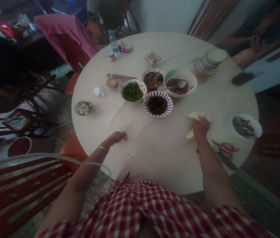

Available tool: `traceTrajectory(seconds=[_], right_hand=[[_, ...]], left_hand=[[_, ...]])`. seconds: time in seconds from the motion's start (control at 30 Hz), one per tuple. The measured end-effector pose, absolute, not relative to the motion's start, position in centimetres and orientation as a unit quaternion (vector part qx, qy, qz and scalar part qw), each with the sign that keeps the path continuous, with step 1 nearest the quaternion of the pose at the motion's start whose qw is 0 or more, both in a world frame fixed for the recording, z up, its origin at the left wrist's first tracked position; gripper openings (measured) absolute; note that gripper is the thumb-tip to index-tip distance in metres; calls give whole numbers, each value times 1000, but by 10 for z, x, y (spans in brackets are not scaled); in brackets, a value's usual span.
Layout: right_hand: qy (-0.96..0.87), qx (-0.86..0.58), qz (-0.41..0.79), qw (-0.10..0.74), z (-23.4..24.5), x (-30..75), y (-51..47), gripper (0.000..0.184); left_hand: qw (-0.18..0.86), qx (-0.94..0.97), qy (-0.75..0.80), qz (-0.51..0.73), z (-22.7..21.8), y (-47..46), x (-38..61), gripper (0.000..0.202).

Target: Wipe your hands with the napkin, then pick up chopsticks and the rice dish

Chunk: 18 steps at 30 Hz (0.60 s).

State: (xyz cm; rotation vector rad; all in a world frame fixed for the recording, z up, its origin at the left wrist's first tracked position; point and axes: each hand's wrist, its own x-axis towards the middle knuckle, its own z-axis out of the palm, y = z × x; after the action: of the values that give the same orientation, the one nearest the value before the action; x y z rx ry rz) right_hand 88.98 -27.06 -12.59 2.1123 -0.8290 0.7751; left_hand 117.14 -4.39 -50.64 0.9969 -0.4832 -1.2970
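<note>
My right hand (pixel 201 127) presses a pale yellow cloth (pixel 194 116) onto the round beige table (pixel 155 155), to the right of a striped-rim bowl of dark food (pixel 157 104). My left hand (pixel 116 137) rests flat on the tabletop nearer the left edge, fingers apart and holding nothing; a gold bangle (pixel 102 148) sits on its wrist. A small white scrap (pixel 131 154) lies between my arms.
Bowls of greens (pixel 132 91), dark food (pixel 153 79) and soup with a spoon (pixel 181 83) stand mid-table. Red-handled scissors (pixel 225 150), a plate (pixel 246 125), stacked bowls (pixel 210 59), chopsticks (pixel 120 76), a bottle (pixel 114 42), a small dish (pixel 84 107) and a phone (pixel 242 78) surround them. A red bench (pixel 18 191) is at left.
</note>
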Motion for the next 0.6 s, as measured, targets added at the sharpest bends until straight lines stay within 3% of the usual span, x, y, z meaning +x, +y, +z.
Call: traceTrajectory(seconds=[0.1, 0.23, 0.3, 0.4, 0.6], right_hand=[[-378, 803, 310, 340, -170, 911, -243, 41], [-295, 873, 223, 319, -276, 947, -188, 42], [-229, 914, 168, 290, -305, 969, -172, 43], [-232, 920, 167, 268, -301, 1007, -172, 47], [-260, 906, 144, 300, -267, 1046, -191, 50]], left_hand=[[683, 475, -171, -527, -512, -38, 1183, 30], [729, 492, -117, -462, -511, -43, 1208, 27], [736, 492, -101, -454, -507, -50, 1213, 23], [741, 484, -79, -459, -498, -58, 1211, 17], [711, 435, -115, -540, -491, -55, 1197, 14]])
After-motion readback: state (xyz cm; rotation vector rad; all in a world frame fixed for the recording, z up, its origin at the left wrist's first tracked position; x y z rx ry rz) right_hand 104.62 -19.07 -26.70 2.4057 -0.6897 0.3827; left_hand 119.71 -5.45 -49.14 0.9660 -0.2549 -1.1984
